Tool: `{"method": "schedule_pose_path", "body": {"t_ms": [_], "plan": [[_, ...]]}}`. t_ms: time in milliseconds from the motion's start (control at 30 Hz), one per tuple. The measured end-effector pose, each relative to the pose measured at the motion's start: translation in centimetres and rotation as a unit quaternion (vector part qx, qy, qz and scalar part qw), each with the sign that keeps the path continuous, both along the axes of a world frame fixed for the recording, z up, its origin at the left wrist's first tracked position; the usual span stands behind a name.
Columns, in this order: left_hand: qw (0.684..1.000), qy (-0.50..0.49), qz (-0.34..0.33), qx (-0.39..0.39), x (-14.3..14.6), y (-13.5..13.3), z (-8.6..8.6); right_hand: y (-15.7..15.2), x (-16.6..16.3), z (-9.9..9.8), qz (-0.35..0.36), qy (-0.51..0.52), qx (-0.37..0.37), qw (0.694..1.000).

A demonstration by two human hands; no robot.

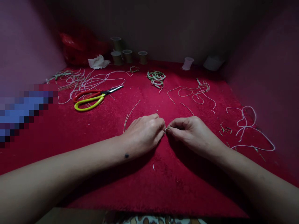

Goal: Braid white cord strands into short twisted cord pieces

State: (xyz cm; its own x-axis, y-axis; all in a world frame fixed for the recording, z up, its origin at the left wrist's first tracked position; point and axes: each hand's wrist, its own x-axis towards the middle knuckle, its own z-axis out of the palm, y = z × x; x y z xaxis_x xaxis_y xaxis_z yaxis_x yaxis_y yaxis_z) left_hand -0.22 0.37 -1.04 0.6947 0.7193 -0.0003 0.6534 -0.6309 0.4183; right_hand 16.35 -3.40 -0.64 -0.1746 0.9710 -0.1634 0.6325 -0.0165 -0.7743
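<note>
Thin cord between left grip and right grip, both pinched closed on it.

Head-worn view, facing forward, downward; near red surface

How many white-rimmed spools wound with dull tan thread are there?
4, at the back: left white-rimmed tan spool, upper spool behind or atop it, then middle spool and right spool. Others may be hidden.
</note>
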Motion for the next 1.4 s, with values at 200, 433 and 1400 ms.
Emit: {"method": "schedule_pose_path", "body": {"t_ms": [200, 433, 1400], "plan": [[1.000, 0.009, 0.021, 0.006, 0.3, -0.3, -0.2, -0.1, -0.4, -0.1, -0.035, 0.004, 0.007, 0.999], [0.997, 0.047, 0.041, 0.046, 0.6, -1.1, 0.0, -0.5, -0.9, 0.3, -0.049, 0.003, 0.023, 0.999], [0.997, 0.045, 0.040, 0.037, 0.5, -1.3, 0.0, -0.6, -0.8, 0.5, -0.063, 0.048, -0.034, 0.996]]}}
